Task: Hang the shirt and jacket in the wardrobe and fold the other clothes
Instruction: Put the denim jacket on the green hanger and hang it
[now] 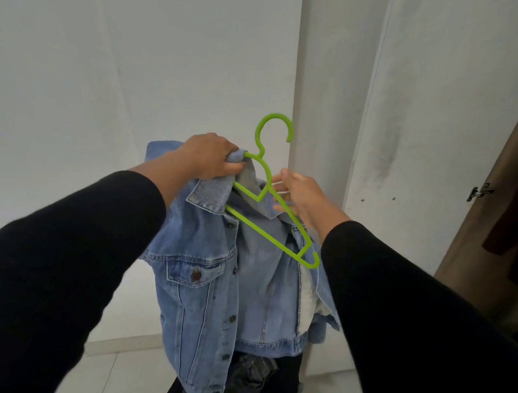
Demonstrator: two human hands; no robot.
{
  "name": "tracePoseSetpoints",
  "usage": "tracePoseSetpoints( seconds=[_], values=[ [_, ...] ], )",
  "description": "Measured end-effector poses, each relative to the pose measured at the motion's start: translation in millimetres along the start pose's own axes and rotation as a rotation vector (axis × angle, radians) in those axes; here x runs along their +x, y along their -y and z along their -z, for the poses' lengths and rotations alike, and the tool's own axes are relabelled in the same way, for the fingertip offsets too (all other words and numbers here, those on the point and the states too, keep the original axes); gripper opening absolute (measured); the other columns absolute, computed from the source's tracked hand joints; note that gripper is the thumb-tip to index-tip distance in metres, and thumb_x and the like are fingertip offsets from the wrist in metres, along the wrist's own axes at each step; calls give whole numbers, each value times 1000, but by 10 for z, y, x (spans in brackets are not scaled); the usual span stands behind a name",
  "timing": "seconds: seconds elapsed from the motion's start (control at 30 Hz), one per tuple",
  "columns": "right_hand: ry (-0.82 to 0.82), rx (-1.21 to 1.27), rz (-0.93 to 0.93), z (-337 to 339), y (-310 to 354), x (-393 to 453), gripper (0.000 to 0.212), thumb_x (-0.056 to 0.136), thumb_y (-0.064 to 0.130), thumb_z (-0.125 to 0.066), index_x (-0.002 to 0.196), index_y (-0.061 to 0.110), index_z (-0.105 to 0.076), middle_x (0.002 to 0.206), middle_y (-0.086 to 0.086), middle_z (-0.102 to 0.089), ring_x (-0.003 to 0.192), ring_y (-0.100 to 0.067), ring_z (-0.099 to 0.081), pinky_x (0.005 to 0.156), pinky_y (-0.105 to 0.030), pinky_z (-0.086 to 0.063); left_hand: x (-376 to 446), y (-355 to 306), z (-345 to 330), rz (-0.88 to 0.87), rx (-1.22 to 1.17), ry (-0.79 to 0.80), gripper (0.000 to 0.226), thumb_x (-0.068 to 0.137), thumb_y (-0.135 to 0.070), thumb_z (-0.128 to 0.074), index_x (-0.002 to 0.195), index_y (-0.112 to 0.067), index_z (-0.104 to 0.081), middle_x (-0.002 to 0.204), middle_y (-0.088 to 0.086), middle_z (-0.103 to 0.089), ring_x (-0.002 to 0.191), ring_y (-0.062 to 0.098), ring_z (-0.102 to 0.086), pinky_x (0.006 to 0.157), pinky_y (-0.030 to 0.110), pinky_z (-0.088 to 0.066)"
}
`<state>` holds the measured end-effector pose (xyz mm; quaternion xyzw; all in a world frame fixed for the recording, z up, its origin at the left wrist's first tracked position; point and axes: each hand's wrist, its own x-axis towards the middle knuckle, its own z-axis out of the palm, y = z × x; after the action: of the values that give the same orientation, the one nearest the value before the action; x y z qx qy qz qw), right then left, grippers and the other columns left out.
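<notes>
Item: denim jacket (pixel 200 283), held up in front of me before a white wall and half-threaded on a green plastic hanger (pixel 268 223); my left hand (pixel 209 157) is closed on the collar and the hanger's neck together, my right hand (pixel 299 195) is open, fingers spread by the bare right arm of the hanger. Handling, by my estimate: thick, weighty, limp cloth, not fragile, best gripped at collar or shoulder seam, while the thin hanger may flex. Containers: wardrobe door (pixel 495 189) at right stands ajar, something dark hanging inside, contents otherwise unreadable.
</notes>
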<state>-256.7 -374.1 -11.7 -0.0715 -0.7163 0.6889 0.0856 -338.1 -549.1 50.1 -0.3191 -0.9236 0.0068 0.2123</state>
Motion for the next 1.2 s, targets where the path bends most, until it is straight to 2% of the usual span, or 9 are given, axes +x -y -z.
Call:
tracePoseSetpoints(
  seconds=[0.1,0.2,0.33,0.53,0.67,0.77,0.87,0.93,1.2],
  values=[
    [-96,-501,31,104,-204,186,25,95,11,-47,116,12,-62,99,-6,-62,87,-23,-58,81,-31,-47,-6,126,147,-35,-1,5,33,89,-45,-54,99,-17,-68,89,11,-68,82,28,-59,69,32,-44],
    [-23,-862,92,138,-391,264,59,84,15,-64,139,20,-44,136,-12,-49,125,-30,-48,102,-32,-39,-31,213,285,-100,-8,2,33,88,-47,-55,95,-18,-69,80,9,-68,76,27,-60,68,34,-48],
    [54,-1110,61,-13,-525,348,101,64,40,-82,146,36,-23,147,-11,-31,135,-38,-30,110,-50,-31,-83,279,389,-200,-22,-85,65,71,-66,-32,94,-19,-70,79,9,-70,71,28,-60,65,33,-47],
    [49,-1107,82,-126,-555,344,108,66,36,-81,148,35,-12,150,-9,-24,137,-36,-27,105,-58,-33,-208,441,489,-228,-135,-194,63,72,-62,-33,93,-15,-70,84,9,-71,74,27,-61,67,28,-42],
    [-14,-873,273,-235,-678,316,72,73,24,-69,134,29,-32,123,-12,-39,109,-41,-55,93,-46,-46,-238,544,485,-104,-166,-171,59,73,-63,-37,88,-14,-66,72,7,-65,68,25,-57,66,33,-46],
    [-49,-817,316,-208,-522,372,33,72,31,-49,95,11,-61,90,-18,-49,80,-38,-56,66,-28,-39,-236,619,444,-46,-212,-177,41,80,-49,-47,83,-12,-64,65,5,-58,63,25,-53,63,30,-41],
    [-18,-740,244,-130,-399,416,31,73,34,-54,51,16,-41,56,-5,-35,55,-19,-31,49,-28,-24,-234,704,425,-20,-212,-173,38,80,-45,-47,85,-11,-65,67,5,-59,66,26,-55,64,29,-40],
    [-6,-701,159,-78,-375,466,36,77,25,-59,51,16,-36,53,-1,-29,55,-12,-24,48,-28,-22,-235,755,402,-12,-195,-155,38,82,-45,-50,86,-11,-66,69,7,-61,67,27,-56,65,30,-42],
    [-25,-332,-133,64,-299,583,12,81,14,-70,84,6,-62,84,-10,-58,77,-21,-56,72,-30,-47,-260,938,251,78,-99,-47,17,91,-29,-58,87,-13,-62,77,12,-63,74,28,-54,67,30,-38]
  ],
)
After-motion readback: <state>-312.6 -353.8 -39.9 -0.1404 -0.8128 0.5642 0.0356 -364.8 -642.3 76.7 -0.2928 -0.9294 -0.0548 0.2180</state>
